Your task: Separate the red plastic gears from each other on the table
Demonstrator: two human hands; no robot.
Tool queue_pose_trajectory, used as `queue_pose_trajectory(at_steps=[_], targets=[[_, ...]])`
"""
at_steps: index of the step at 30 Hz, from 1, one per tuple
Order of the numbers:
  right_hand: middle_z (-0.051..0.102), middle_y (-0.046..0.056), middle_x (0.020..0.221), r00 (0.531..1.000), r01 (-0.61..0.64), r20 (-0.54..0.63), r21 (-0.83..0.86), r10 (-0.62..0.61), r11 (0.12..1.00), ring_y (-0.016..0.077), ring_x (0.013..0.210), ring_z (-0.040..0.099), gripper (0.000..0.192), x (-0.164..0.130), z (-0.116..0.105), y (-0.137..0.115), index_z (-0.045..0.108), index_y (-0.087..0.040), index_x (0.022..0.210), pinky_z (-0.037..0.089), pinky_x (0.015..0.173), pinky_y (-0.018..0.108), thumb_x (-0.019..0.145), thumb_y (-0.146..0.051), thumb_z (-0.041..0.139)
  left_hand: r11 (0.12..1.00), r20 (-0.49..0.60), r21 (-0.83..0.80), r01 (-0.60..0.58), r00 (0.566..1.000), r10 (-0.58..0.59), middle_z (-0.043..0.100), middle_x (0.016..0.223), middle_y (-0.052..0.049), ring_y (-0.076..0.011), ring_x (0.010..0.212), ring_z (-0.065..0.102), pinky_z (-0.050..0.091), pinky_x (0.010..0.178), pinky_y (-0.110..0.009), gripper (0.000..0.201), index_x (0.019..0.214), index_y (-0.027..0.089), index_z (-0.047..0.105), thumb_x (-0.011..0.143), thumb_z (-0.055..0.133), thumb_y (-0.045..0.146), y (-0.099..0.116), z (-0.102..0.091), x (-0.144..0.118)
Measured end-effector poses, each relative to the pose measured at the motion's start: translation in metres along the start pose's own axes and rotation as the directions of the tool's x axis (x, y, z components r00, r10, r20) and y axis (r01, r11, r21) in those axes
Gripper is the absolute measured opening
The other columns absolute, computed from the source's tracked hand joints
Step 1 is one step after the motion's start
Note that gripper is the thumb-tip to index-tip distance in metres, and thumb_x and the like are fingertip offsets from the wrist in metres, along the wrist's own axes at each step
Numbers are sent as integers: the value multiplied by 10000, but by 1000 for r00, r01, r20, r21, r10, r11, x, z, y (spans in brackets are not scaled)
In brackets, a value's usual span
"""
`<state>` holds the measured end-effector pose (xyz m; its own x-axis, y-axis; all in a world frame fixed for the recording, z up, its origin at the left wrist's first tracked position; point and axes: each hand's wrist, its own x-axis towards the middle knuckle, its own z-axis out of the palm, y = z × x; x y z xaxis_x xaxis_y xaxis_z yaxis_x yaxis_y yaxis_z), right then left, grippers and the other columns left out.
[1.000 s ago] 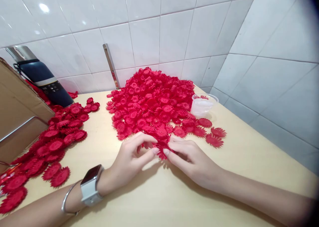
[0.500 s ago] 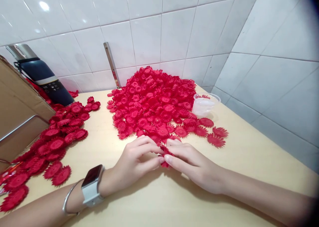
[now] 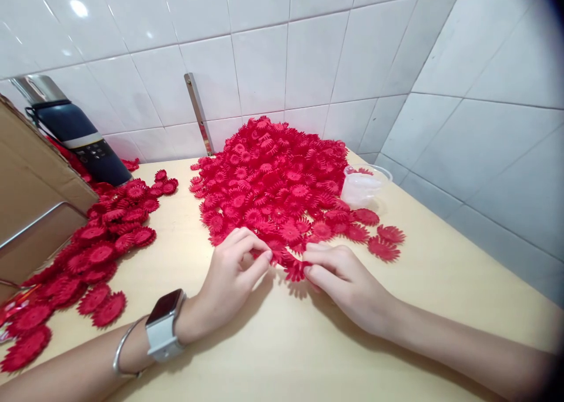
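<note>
My left hand (image 3: 231, 275) and my right hand (image 3: 341, 275) meet at the near edge of a big heap of red toothed flower pieces (image 3: 275, 181). Between their fingertips they pinch one red flower piece (image 3: 294, 267) just above the table. The left thumb and forefinger grip its left side, the right fingers its right side. A white smartwatch (image 3: 165, 325) and a thin bangle sit on my left wrist.
A second spread of flatter red flower pieces (image 3: 94, 252) lies at the left. A clear plastic cup (image 3: 363, 184) stands right of the heap. A dark flask (image 3: 77, 134) and a cardboard box (image 3: 30, 196) stand far left. Tiled walls close the back and right of the beige table (image 3: 282, 343).
Both hands have shifted slightly away from me, toward the heap, and spread a little apart, still holding the red piece between them.
</note>
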<state>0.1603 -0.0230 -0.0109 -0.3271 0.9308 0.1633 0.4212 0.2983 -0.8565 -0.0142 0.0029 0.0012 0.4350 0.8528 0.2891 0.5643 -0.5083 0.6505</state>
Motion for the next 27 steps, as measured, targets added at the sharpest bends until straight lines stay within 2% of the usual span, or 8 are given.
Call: queue_pose_trajectory(at_steps=[4,10,14,17,21,24,27], targets=[[376,-25,464,999,-22,-43,30,23,999,108,483,352,293,-2,0,2,307,-184,445,257,483,255,730,-126,340,1000,9,-5,-4,1000,4,535,728,-16,-142,713,500,394,650,-263,139,701,163,562,806,476,193,3,0,-1],[294,-22,433,992,-31,-125,34,35,999,113,468,304,287,-4,-1,4,199,-195,435,233,476,272,688,-171,334,1000,-14,-17,9,1000,-9,523,721,-12,-141,707,487,385,634,-262,137,700,167,565,801,473,178,2,-1,-1],[311,-12,445,981,-20,-192,57,31,998,117,471,320,284,-7,-3,6,194,-198,428,234,472,276,679,-163,322,995,-146,-35,98,984,-102,490,700,7,-121,638,447,355,577,-244,144,674,169,516,804,457,185,-7,-3,3],[322,-20,466,982,-35,-181,75,48,997,108,464,318,269,-7,-3,5,229,-195,455,227,450,264,702,-163,331,989,-163,-70,131,977,-141,469,727,15,-109,620,425,355,562,-232,94,719,176,487,793,494,234,-12,-1,6],[348,-33,488,994,-15,-105,86,24,996,95,456,326,267,-3,-2,3,274,-188,492,248,443,243,751,-168,336,991,-171,-80,106,978,-119,469,815,1,-110,656,433,375,585,-231,138,827,187,487,773,542,301,-10,1,5],[399,-26,525,998,13,-59,46,-10,999,105,495,368,255,-1,-1,2,348,-182,526,283,472,242,781,-177,346,995,-78,-96,-1,997,-7,509,844,-8,-123,726,472,391,637,-239,98,854,197,525,796,519,275,-5,1,2],[426,-12,551,997,65,-47,-46,-67,997,123,561,393,257,-1,-1,2,380,-176,535,302,521,255,790,-157,358,986,53,-146,-78,995,86,560,856,-9,-132,790,508,407,707,-247,132,903,199,541,782,543,254,1,-1,-2]])
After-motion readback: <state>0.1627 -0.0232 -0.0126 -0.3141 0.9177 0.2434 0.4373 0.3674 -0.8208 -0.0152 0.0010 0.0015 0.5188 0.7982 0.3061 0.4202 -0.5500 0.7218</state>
